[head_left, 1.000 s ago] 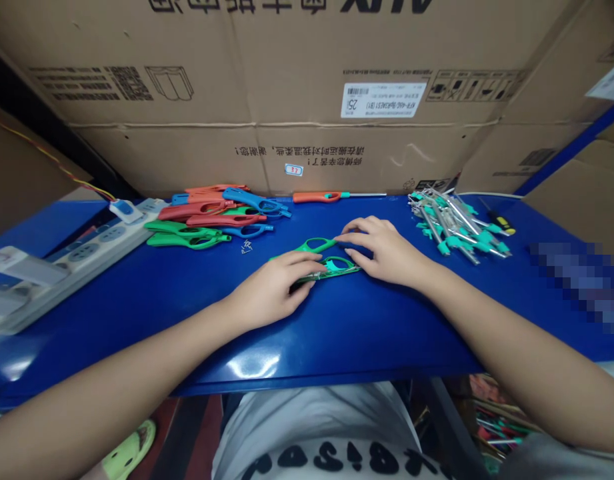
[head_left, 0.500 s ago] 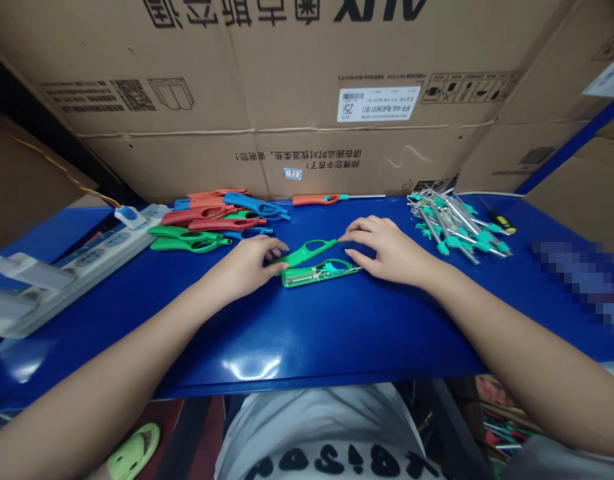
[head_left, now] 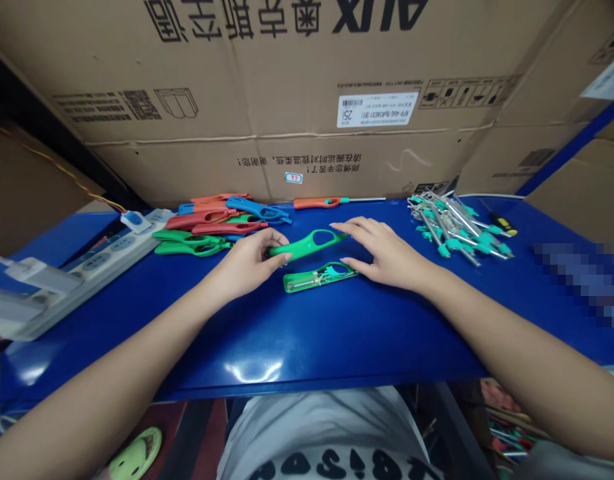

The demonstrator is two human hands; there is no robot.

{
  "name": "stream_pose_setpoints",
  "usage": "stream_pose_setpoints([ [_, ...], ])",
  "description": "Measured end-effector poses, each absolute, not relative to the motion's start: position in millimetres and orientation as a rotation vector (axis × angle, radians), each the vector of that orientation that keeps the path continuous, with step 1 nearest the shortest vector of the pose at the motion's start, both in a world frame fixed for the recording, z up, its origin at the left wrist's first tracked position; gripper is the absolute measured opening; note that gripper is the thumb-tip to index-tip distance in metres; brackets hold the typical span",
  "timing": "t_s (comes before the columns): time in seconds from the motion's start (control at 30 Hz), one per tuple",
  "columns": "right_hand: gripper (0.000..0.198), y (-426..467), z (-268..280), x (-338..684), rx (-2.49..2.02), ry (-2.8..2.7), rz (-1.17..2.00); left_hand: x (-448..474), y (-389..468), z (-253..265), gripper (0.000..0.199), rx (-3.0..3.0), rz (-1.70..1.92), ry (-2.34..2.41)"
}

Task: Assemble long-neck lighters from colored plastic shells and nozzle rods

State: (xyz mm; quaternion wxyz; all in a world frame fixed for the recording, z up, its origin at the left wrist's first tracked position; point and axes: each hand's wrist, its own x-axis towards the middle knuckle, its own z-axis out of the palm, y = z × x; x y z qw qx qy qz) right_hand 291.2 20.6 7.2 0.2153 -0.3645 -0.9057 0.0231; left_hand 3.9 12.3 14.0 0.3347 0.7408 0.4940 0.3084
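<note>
on my feed, the left hand (head_left: 254, 263) clamps a green lighter-shell half (head_left: 303, 247), roughly parallel beyond the parts-filled half (head_left: 301, 282); right hand (head_left: 387, 255), thumb and fingers apart, nears both tips.

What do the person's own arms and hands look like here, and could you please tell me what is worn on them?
The left hand and the right hand are ungloved, and no rings show on the visible fingers. Both forearms are bare, with no sleeve, watch or bracelet in view. The person wears a dark-lettered, light grey shirt.
</note>
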Motion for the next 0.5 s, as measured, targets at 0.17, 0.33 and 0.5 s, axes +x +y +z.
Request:
stream_pose_setpoints([
  [0.17,0.056,19,11,289,-0.923,-2.496,0.092,13,3,18,0.046,1.689,0.740,1.148],
  [0.33,0.038,21,11,292,-0.850,-2.533,0.193,18,-4,17,0.050,1.694,0.645,1.105],
  [0.5,0.035,23,8,292,-0.881,-2.549,0.318,20,-10,19,0.036,2.300,0.654,1.199],
])
